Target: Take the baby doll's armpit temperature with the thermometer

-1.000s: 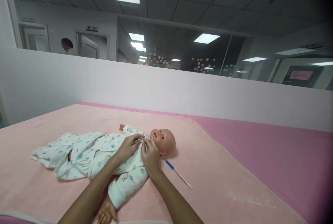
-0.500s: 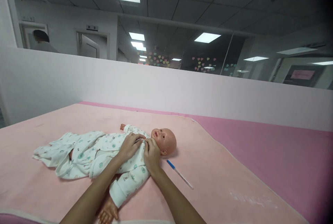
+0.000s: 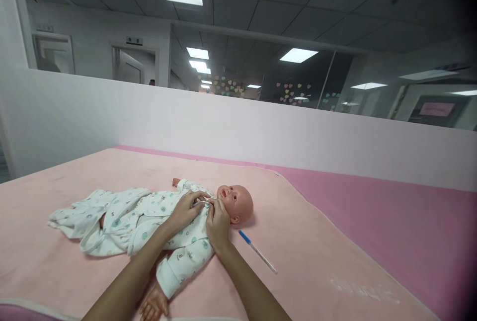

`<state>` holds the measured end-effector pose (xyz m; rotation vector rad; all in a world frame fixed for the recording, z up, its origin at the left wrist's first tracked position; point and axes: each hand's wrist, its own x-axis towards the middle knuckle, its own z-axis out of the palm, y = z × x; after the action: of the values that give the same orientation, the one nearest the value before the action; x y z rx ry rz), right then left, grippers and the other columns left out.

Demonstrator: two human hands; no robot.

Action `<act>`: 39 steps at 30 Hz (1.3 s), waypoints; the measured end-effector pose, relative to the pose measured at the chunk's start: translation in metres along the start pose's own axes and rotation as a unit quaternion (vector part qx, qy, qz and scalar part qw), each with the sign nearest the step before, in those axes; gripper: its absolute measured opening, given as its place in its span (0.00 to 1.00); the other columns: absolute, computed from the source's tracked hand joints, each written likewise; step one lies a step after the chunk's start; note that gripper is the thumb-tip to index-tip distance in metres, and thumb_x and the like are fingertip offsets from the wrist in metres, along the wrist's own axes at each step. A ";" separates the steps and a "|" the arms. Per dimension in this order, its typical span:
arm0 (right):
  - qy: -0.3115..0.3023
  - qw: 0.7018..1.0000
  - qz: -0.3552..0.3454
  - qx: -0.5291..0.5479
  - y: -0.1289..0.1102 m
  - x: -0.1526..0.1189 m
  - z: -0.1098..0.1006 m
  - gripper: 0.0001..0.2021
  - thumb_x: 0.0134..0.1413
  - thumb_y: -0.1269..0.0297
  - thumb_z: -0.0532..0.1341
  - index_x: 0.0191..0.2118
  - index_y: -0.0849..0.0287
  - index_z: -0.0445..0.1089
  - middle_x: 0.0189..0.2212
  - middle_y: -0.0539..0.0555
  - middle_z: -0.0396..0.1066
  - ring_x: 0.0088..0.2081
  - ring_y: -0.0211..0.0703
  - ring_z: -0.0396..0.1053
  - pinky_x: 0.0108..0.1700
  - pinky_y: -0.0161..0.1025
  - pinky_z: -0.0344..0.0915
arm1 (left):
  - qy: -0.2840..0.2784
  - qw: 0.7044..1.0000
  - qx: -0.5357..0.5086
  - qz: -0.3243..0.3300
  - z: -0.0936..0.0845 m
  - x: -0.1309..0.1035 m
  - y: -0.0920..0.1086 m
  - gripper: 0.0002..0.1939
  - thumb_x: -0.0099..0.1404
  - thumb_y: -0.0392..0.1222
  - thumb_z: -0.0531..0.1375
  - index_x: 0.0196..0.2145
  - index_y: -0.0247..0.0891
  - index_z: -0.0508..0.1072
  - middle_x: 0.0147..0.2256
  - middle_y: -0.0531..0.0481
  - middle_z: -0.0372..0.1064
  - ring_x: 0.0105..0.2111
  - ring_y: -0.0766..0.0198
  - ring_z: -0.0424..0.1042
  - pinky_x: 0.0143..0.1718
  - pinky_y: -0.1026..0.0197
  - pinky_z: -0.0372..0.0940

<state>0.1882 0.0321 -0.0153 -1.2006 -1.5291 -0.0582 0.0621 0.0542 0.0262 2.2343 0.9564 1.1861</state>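
Note:
A baby doll lies on its back, head to the right, dressed in a white outfit with small green and brown prints. At the front of its neck, my left hand has thumb and fingers closed on the edge of the collar. Facing it, my right hand pinches the collar just below the doll's chin. A thin whitish strip, perhaps a tie or the collar's edge, shows between my fingertips; its exact form is too small to tell.
A clear pen with a blue cap lies right of the doll's head on the pink blanket. A low white wall rises behind the pink surface, with glass above it. The doll's arm reaches toward the near edge.
My hands stay at the collar with only slight finger movement. In the background, a person at the far left has mostly gone from view, and part of a head shows by the doorway.

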 end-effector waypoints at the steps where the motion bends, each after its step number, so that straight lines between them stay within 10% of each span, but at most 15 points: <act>1: 0.004 1.000 0.000 0.003 0.000 0.000 0.000 0.12 0.58 0.68 0.45 0.35 0.58 0.65 0.32 0.53 0.68 0.36 0.41 0.67 0.37 0.36 0.61 | -0.002 1.000 -0.002 0.003 0.000 0.000 0.001 0.16 0.59 0.39 0.51 0.44 0.42 0.70 0.33 0.51 0.70 0.33 0.63 0.63 0.38 0.60 0.59; 19: 0.051 0.998 -0.024 0.032 -0.001 0.002 0.000 0.13 0.53 0.75 0.46 0.32 0.58 0.66 0.31 0.54 0.68 0.36 0.40 0.66 0.39 0.36 0.63 | -0.040 0.996 0.070 0.033 -0.012 -0.007 0.003 0.12 0.61 0.43 0.52 0.41 0.44 0.71 0.38 0.51 0.71 0.39 0.60 0.67 0.42 0.58 0.61; 31: -0.154 0.981 -0.102 -0.064 -0.018 0.003 -0.008 0.15 0.59 0.61 0.50 0.51 0.53 0.62 0.45 0.50 0.69 0.44 0.42 0.68 0.40 0.36 0.65 | -0.018 0.994 0.106 0.006 -0.052 -0.038 -0.019 0.14 0.57 0.48 0.57 0.41 0.45 0.72 0.43 0.52 0.70 0.45 0.60 0.67 0.47 0.57 0.62; 39: -0.140 0.977 -0.095 -0.130 -0.021 0.003 -0.005 0.12 0.59 0.62 0.50 0.44 0.53 0.66 0.37 0.51 0.68 0.32 0.38 0.69 0.28 0.33 0.60 | 0.008 0.985 0.166 0.038 -0.044 -0.040 -0.016 0.14 0.60 0.44 0.53 0.44 0.45 0.71 0.41 0.48 0.70 0.43 0.57 0.66 0.45 0.54 0.61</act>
<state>0.1778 0.0207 0.0006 -1.3046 -1.9265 -0.2307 0.0035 0.0375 0.0183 2.5420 1.1564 1.1478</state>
